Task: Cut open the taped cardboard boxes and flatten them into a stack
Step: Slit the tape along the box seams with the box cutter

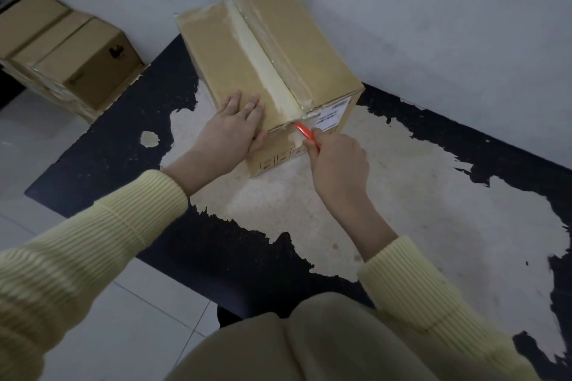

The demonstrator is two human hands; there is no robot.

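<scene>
A taped cardboard box (297,49) stands on the floor against the wall, with a pale tape strip (263,59) along its top seam. My left hand (229,130) presses flat on the box's near top corner, thumb over the front edge. An orange cutter (305,133) is gripped in my right hand (337,161), and its tip touches the near top edge where the tape folds down the front face. A white shipping label (334,113) is stuck on that front face.
A second taped cardboard box (62,49) sits at the far left on flattened cardboard (102,108). The floor under me is a worn black mat (123,145) with bare pale patches. The grey wall (433,25) is right behind the box. My knees fill the bottom of the view.
</scene>
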